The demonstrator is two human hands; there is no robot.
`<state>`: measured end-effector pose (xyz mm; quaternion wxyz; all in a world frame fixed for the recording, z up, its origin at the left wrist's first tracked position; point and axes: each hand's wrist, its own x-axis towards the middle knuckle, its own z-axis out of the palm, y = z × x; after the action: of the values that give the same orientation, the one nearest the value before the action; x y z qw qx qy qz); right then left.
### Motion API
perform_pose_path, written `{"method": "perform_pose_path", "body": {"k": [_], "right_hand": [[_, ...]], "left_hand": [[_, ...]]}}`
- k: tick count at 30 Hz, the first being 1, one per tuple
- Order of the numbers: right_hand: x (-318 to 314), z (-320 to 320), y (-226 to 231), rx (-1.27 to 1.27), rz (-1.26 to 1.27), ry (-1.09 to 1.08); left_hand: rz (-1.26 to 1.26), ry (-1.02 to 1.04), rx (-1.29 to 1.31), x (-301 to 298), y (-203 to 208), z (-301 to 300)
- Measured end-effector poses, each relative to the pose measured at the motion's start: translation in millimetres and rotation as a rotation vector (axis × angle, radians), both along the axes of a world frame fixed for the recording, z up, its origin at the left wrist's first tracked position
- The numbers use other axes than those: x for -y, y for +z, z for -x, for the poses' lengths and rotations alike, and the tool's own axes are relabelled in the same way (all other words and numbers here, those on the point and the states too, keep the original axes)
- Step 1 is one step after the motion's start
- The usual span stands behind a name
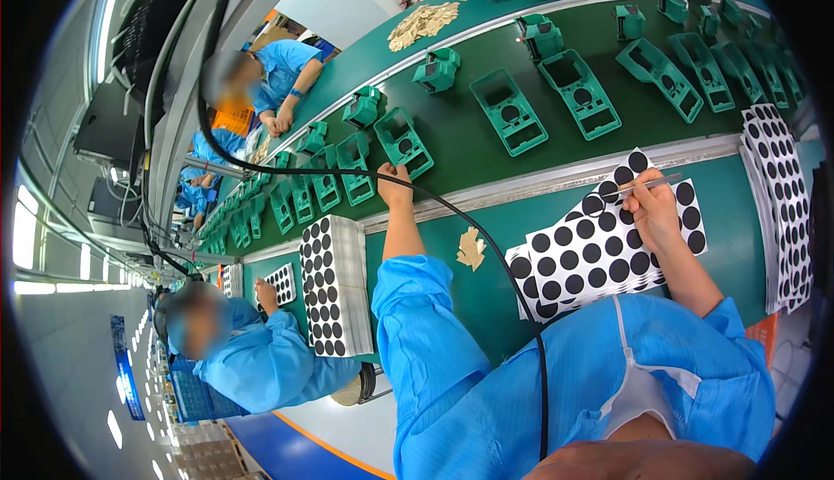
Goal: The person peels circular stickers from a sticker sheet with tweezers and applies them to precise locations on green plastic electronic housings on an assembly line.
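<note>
The person's left arm (pixel 403 232) stretches forward, well extended, its blue sleeve (pixel 426 315) bunched near the elbow and the forearm bare. At its end the left hand (pixel 395 186) is loosely curled, fingers bent and gathered at the front, back of the hand upward. The right arm (pixel 692 278) is bent closer to the torso, its bare forearm slanting forward and inward to the left. The right hand (pixel 650 205) is drawn into a pinch, thumb and forefinger together, the other fingers folded in.
</note>
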<state>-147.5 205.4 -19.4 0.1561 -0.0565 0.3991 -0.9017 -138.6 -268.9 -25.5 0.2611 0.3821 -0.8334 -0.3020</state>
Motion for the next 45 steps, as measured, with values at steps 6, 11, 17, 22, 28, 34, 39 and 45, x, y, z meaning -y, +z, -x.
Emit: {"method": "perform_pose_path", "body": {"k": [6,11,17,22,28,34,39,45], "right_hand": [[4,2,2,-0.014,0.016,0.01],[7,4,7,-0.039,0.04,0.032],[7,5,8,-0.037,0.063,0.04],[7,5,5,-0.019,0.096,0.042],[9,1,-1,0.015,-0.042,-0.065],[11,-1,6,0.039,0.065,0.058],[11,-1,6,0.018,0.074,0.086],[8,3,8,0.023,0.031,0.052]], "left_hand": [[0.239,-0.111,0.103,-1,-1,0],[0.376,-0.342,0.062,-50,11,12],[0.143,-0.447,0.124,-83,14,35],[0.647,-0.108,0.039,-28,26,24],[0.441,0.187,0.588,63,-9,-25],[0.287,0.085,0.291,91,-2,-44],[0.074,0.076,0.099,74,0,-34],[-0.589,-0.123,-0.292,-76,78,-70]]}}
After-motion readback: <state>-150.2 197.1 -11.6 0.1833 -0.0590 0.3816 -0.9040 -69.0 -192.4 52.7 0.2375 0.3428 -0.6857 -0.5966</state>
